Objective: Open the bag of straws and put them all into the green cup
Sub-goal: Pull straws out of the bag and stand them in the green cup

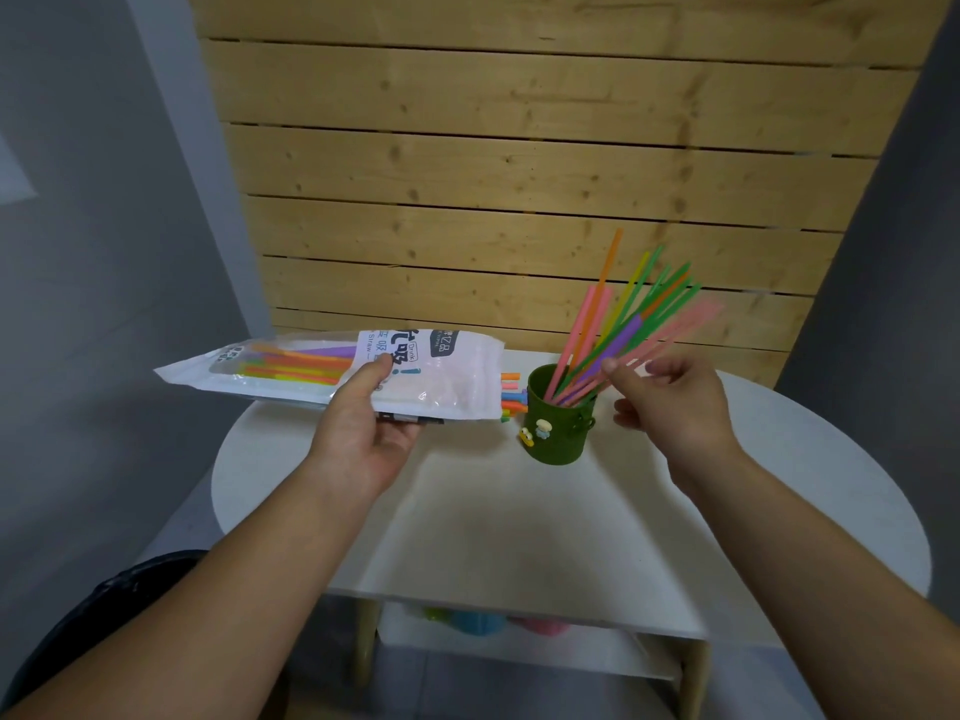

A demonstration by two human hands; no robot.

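Bag of straws: white pouch, clear window, black print. It is held level in the air by the left hand, open mouth just beside the green cup. Straws in the bag: orange and green ends poke out of the mouth. Cup: dark green, upright on the white table, small charms on front. Straws in the cup: pink, orange, green, yellow, 1 purple, fanned out and leaning right, some blurred.

**Gloss, Matt and Bare Wood**

Glossy plastic film, partly clear, makes the bag, at nine o'clock from the matt green cup. The straws are smooth plastic. The tabletop is smooth matt white. At twelve o'clock stand knotty, unvarnished wooden slats.
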